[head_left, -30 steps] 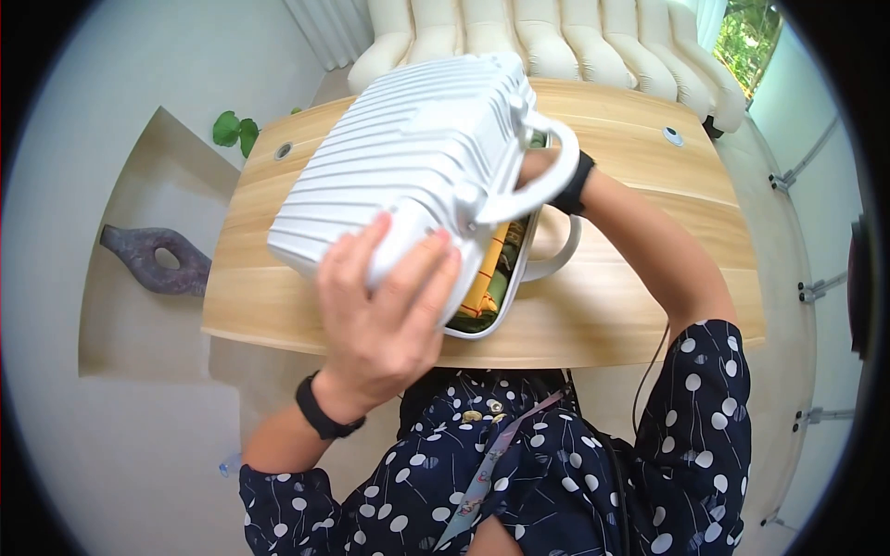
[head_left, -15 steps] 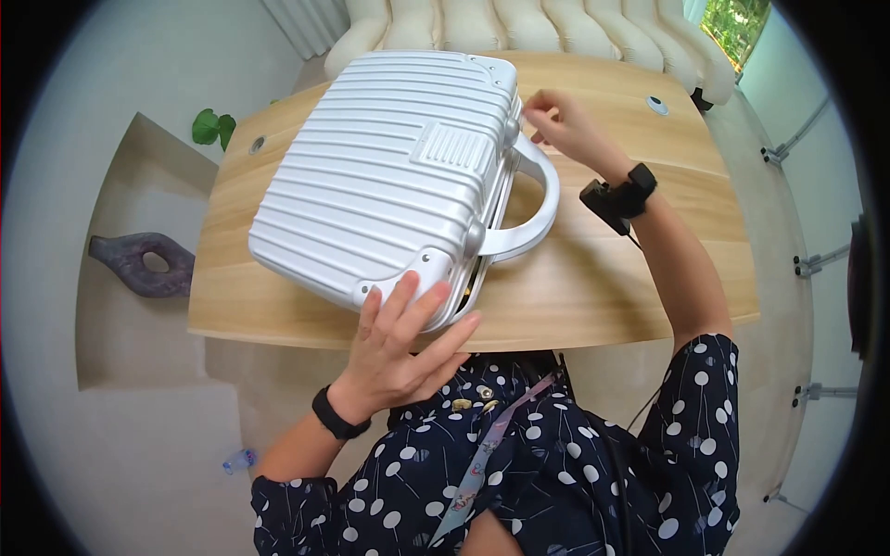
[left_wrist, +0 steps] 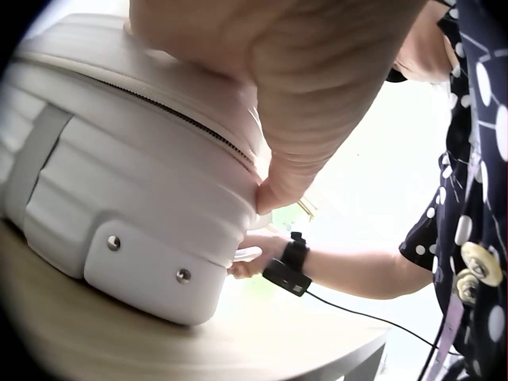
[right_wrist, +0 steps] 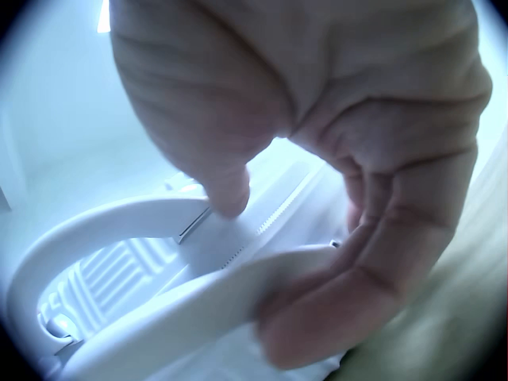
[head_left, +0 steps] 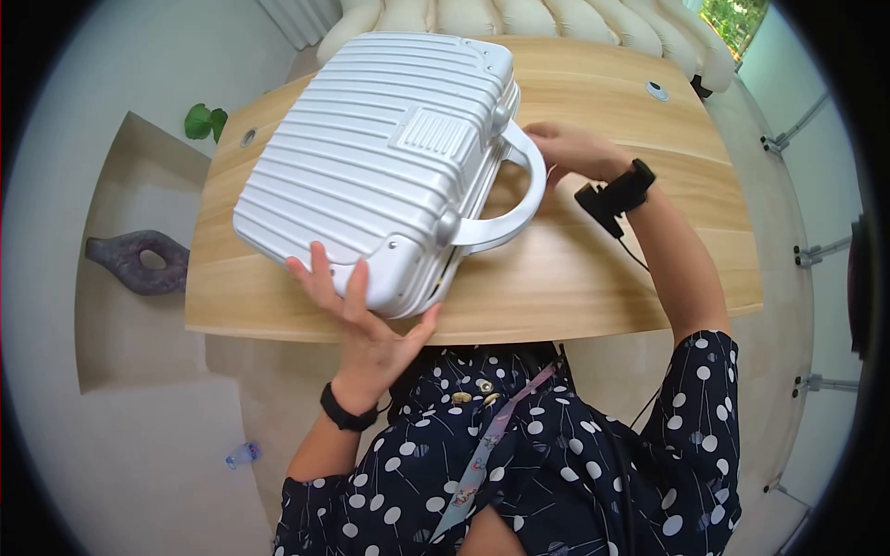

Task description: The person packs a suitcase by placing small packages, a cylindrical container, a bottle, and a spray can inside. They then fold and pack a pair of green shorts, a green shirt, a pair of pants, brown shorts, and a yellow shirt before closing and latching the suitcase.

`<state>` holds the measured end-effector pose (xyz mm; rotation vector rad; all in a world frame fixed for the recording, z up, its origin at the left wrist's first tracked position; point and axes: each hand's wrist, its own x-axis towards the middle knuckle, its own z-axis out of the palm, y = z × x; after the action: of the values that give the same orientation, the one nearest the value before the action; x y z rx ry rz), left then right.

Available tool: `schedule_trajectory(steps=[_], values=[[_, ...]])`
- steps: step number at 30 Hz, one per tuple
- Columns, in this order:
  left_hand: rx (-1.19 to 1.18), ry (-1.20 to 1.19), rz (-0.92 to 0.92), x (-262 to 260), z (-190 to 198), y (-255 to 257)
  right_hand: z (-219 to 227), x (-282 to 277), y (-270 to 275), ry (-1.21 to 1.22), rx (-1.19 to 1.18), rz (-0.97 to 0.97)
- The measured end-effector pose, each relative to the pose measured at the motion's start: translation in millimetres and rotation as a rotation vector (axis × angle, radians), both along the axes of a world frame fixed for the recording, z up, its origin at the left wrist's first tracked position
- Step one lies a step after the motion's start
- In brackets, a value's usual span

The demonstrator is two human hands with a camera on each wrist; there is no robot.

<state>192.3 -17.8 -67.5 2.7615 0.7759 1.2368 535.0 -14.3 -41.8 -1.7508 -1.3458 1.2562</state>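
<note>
A white ribbed suitcase [head_left: 362, 157] lies on the wooden table, its lid lowered. A zip [left_wrist: 182, 119] runs round the seam, and a narrow gap shows at the near corner. My left hand [head_left: 371, 324] rests on that corner, fingers spread over the lid and thumb at the side. On the handle side is my right hand [head_left: 575, 153], near the far end of the curved handle [head_left: 519, 213]. In the right wrist view its bent fingers [right_wrist: 341, 302] overlap the lower handle, with the thumb beside the zip; I cannot tell whether they grip it.
The wooden table [head_left: 640, 269] has a curved front edge near the body. A cream padded sofa [head_left: 519, 23] stands behind it. A dark ring-shaped sculpture [head_left: 139, 263] sits in a wall niche at left. A small plastic bottle [head_left: 243, 454] lies on the floor.
The right hand came out of the suitcase and moved to the handle's far end. The lid came down over the contents. The left hand slid left along the corner, its fingers spreading.
</note>
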Motion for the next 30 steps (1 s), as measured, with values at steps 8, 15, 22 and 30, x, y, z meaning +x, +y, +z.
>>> schedule_trajectory(steps=[8,15,22,30], values=[[-0.708,-0.218,-0.110,-90,11,88,-5,-65,-33,0.261,-0.062,0.215],[-1.146,-0.788,-0.079,-133,-1,222,29,20,36,0.140,0.283,-0.111],[-1.172,-0.641,0.099,-87,13,239,-7,40,115,0.082,0.357,0.076],[-1.223,-0.574,0.178,-99,28,234,26,51,121,0.290,0.195,0.182]])
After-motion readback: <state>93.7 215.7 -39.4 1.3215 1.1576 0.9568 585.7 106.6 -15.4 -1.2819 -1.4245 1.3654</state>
